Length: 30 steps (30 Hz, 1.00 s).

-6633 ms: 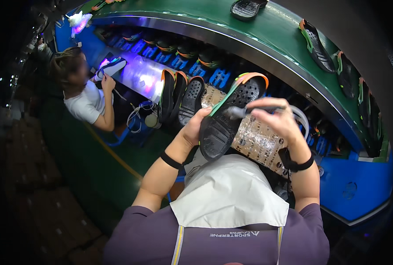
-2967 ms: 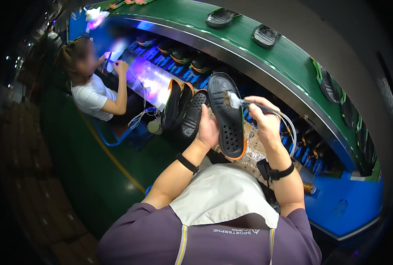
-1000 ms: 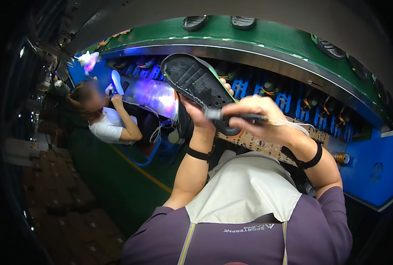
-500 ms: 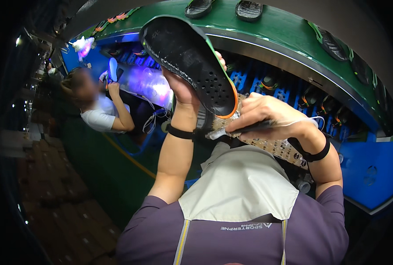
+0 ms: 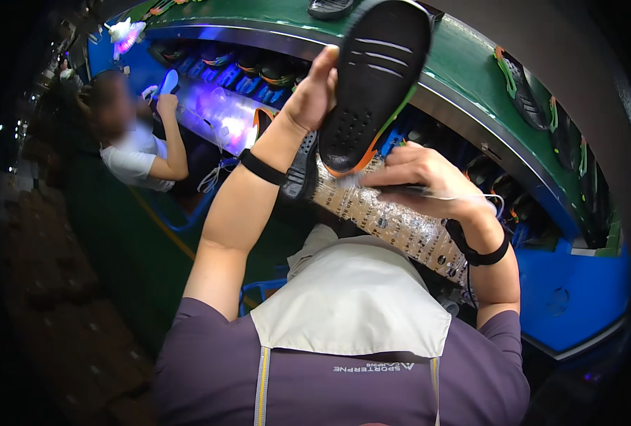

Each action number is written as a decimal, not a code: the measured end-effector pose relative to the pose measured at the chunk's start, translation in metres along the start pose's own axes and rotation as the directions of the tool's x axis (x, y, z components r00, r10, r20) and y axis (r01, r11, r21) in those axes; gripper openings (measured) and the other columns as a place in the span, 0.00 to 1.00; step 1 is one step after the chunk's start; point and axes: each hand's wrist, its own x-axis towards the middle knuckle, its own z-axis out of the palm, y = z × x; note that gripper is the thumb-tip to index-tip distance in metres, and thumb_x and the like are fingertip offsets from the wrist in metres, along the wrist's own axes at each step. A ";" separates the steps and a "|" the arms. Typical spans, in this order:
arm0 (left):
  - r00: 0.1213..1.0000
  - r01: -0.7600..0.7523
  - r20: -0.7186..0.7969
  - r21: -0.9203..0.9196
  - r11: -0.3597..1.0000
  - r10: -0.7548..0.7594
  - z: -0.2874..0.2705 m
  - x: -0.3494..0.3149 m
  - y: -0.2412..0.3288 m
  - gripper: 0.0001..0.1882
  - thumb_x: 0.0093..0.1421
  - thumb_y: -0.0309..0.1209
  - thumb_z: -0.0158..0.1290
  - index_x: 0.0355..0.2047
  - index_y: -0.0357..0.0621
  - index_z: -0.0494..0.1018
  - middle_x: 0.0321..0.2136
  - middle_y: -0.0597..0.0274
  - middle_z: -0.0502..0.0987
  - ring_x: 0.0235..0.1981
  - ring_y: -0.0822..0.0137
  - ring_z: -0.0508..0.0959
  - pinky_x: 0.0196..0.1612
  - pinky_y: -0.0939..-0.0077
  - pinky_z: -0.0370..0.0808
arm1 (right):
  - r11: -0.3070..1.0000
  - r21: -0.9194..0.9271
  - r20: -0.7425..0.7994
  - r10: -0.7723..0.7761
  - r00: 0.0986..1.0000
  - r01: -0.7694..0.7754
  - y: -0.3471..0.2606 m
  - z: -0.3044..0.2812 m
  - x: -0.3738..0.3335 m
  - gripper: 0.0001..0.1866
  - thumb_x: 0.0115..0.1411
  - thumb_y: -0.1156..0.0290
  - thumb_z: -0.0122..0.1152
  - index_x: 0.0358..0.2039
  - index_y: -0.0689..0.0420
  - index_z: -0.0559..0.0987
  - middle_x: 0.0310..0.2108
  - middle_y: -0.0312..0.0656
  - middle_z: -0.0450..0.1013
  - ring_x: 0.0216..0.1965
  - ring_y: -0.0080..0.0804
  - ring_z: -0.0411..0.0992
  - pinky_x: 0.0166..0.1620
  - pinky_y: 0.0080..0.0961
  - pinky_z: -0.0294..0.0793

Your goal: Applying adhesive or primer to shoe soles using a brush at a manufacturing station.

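Note:
My left hand (image 5: 314,96) grips a black shoe sole (image 5: 383,64) with a green and orange rim, its thumb along the left edge. The sole is held up and tilted, its row of small holes toward me and pale streaks across its far part. My right hand (image 5: 429,177) is closed around a dark-handled brush (image 5: 404,189) with a whitish tip, blurred by motion close to the sole's near orange end. Whether the tip touches the sole, I cannot tell. A thin white cord runs by my right wrist. Another black sole (image 5: 301,170) lies beyond my left wrist.
Below my hands is a narrow bench (image 5: 379,220) covered with printed film. Across the back curves a green conveyor belt (image 5: 457,67) carrying several soles, with blue racks of shoe parts underneath. At the left sits a co-worker (image 5: 134,142) holding a blue-lit sole.
The sole has swung farther from me and to the right, with my left arm reaching out. My right hand stays near its orange end, the brush tip now blurred.

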 end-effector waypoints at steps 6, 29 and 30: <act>0.956 0.278 0.070 0.086 0.957 -0.284 0.019 0.014 0.005 0.33 0.78 0.54 0.41 0.61 0.36 0.75 0.51 0.56 0.84 0.47 0.68 0.84 0.55 0.72 0.81 | 0.999 -0.038 0.004 0.019 1.000 -0.018 0.003 0.005 0.004 0.19 0.56 0.74 0.73 0.50 0.51 0.87 0.35 0.44 0.82 0.38 0.46 0.79 0.45 0.42 0.78; 0.735 0.255 -0.434 -0.534 0.806 -0.520 -0.125 -0.206 -0.160 0.55 0.63 0.77 0.36 0.74 0.45 0.62 0.71 0.39 0.64 0.68 0.27 0.65 0.64 0.22 0.63 | 0.646 0.571 -0.266 0.729 0.630 -0.507 0.079 0.060 -0.079 0.12 0.61 0.71 0.67 0.44 0.60 0.87 0.32 0.35 0.81 0.33 0.20 0.76 0.40 0.20 0.75; 0.741 0.244 -0.285 -0.730 0.639 -0.608 -0.134 -0.229 -0.173 0.60 0.60 0.78 0.39 0.77 0.40 0.54 0.72 0.24 0.55 0.71 0.21 0.57 0.61 0.17 0.65 | 0.607 0.612 -0.240 0.754 0.612 -0.507 0.078 0.066 -0.080 0.12 0.62 0.71 0.67 0.44 0.60 0.87 0.32 0.34 0.81 0.34 0.19 0.74 0.40 0.20 0.74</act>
